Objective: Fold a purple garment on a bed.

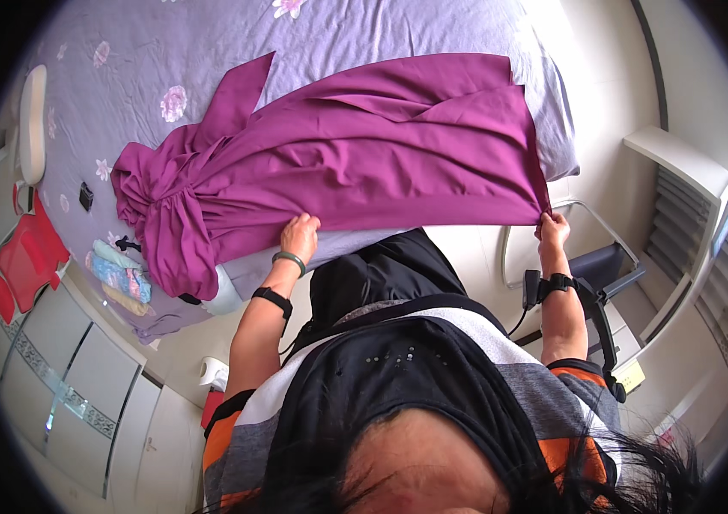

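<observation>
A magenta garment with a gathered waist, seemingly a long dress [364, 154], lies stretched across the bed with its hem to the right. Its upper part is bunched at the left, and a loose flap points away from me. My left hand [300, 236], with a green bangle [289, 261] on the wrist, pinches the garment's near edge around the middle. At the right end, the near hem corner is gripped between the fingers of my right hand [553, 229]. Between my two hands the near edge runs almost straight. Part of it overhangs the bed's side.
Under the garment is a bed with a lavender flowered sheet [139, 45]. Folded clothes [120, 276] and a small black object [86, 196] lie on its left part. A metal-framed chair [595, 270] stands right, close to my right forearm. White wardrobe doors [49, 379] are at lower left.
</observation>
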The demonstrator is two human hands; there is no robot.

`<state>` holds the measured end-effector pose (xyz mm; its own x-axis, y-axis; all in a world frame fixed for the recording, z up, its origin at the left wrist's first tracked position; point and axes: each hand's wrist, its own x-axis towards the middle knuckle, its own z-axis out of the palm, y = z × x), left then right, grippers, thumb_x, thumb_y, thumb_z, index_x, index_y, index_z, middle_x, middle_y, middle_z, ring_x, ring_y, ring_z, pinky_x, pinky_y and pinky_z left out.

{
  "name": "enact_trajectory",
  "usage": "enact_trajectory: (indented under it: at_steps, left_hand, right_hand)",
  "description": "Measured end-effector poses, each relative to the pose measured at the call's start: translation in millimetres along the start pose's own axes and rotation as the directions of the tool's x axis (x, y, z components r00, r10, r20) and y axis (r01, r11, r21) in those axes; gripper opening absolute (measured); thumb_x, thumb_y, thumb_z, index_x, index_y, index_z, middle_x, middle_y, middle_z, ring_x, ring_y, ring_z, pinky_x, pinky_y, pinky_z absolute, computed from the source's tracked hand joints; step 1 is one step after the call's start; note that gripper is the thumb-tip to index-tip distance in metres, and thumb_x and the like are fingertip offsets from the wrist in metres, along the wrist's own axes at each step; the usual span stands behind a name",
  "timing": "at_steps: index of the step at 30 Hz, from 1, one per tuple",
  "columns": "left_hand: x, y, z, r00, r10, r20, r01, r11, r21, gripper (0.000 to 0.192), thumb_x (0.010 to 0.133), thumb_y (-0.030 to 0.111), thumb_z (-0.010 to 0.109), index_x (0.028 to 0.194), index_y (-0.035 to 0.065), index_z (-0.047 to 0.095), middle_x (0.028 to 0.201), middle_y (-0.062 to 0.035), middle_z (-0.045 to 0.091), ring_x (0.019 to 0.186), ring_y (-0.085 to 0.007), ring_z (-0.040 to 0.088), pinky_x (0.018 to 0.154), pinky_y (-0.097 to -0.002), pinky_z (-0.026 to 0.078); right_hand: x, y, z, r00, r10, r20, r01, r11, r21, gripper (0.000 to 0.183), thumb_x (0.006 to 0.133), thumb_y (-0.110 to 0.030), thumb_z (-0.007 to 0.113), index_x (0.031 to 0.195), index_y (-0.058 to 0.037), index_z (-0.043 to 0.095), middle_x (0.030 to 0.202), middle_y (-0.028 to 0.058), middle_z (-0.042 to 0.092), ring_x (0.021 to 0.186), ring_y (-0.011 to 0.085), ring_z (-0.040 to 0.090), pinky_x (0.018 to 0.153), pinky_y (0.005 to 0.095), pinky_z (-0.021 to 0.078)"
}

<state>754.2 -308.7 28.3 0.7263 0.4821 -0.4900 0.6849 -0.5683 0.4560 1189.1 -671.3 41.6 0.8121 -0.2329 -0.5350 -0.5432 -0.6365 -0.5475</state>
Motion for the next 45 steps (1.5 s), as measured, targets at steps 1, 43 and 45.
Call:
enact_trajectory:
  at_steps: [1,43,45]
  left_hand:
    - [-9.9,-1.6,1.3,0.995,-0.012,0.097,0.013,1.0,-0.01,0.012,0.075,0.002,0.058,0.085,0.0065,0.062,0.084,-0.0124,0.058,0.085,-0.0327,0.058,0.075,-0.0442,0.048]
    - [78.4,-15.7,-100.9,0.911,-0.101,-0.399,0.103,0.995,-0.018,0.052,0.077,0.0,0.06,0.126,0.0152,0.048,0.114,-0.0117,0.055,0.101,-0.0332,0.058,0.079,-0.0415,0.051]
    - [67.6,-28.2,-93.8,0.954,-0.136,-0.268,0.154,0.987,0.047,0.037,0.078,0.004,0.061,0.113,0.0129,0.056,0.099,-0.0104,0.059,0.092,-0.0333,0.06,0.072,-0.0425,0.051]
  right_hand:
    - [-2.8,7.1,1.1,0.997,0.082,-0.008,-0.082,0.996,0.025,0.005,0.081,-0.002,0.061,0.078,-0.0006,0.057,0.059,0.0032,0.052,0.041,0.0114,0.047,0.035,0.0258,0.0374]
    - [-88.5,-117.9,52.8,0.442,-0.504,0.742,0.896,0.208,-0.392,0.01,0.079,-0.004,0.06,0.088,-0.0048,0.06,0.088,0.0164,0.058,0.08,0.0386,0.058,0.068,0.0445,0.0467]
    - [-87.3,-107.1,45.4,0.475,-0.483,0.735,0.878,0.21,-0.429,0.009,0.079,-0.004,0.06,0.088,-0.0057,0.06,0.088,0.0159,0.058,0.08,0.0383,0.058,0.068,0.0448,0.0471]
